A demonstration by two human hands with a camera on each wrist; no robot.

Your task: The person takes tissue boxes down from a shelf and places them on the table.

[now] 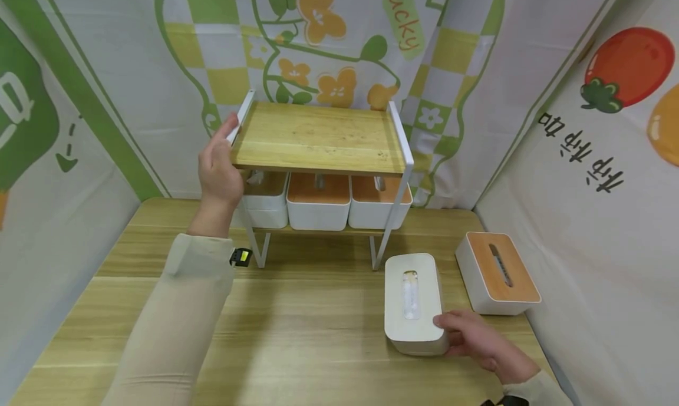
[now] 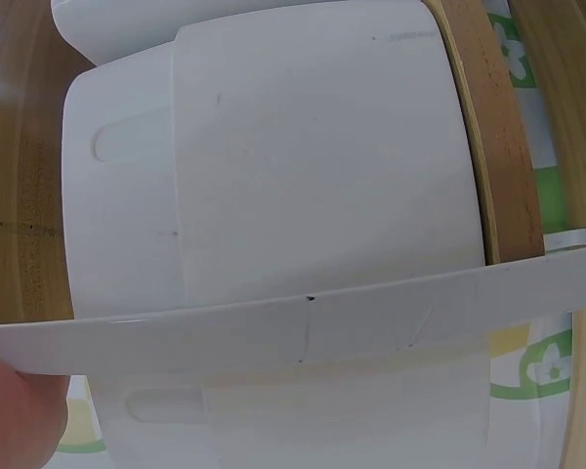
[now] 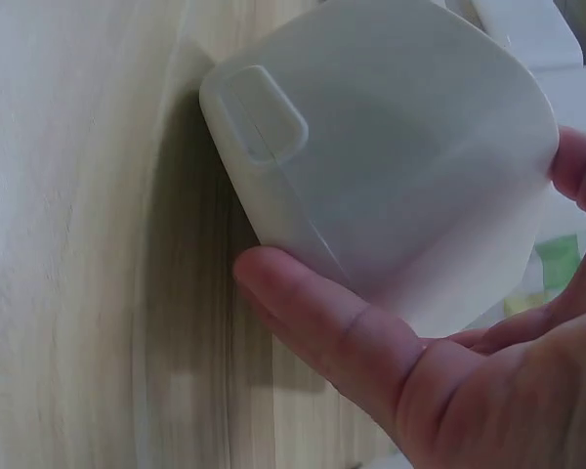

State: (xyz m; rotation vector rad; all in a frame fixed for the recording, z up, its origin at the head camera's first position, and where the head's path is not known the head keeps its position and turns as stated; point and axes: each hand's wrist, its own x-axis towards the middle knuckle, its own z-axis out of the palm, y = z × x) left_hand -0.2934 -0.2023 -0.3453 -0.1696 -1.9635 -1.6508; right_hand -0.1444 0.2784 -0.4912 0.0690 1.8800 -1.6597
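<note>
My left hand lies against the white metal side frame of a small wooden-topped shelf, its fingers fairly straight along the outside. In the left wrist view one fingertip meets the white bar, with a white box behind it. Low over the table at the front right, my right hand grips a white tissue box by its near right corner. A slot in its top shows something whitish inside. From the right wrist side, fingers spread around the end of this box.
Under the shelf top stand three boxes in a row, such as the middle box, with brown lids. Another wooden-lidded tissue box sits at the right near the fabric wall. A printed curtain hangs behind the shelf.
</note>
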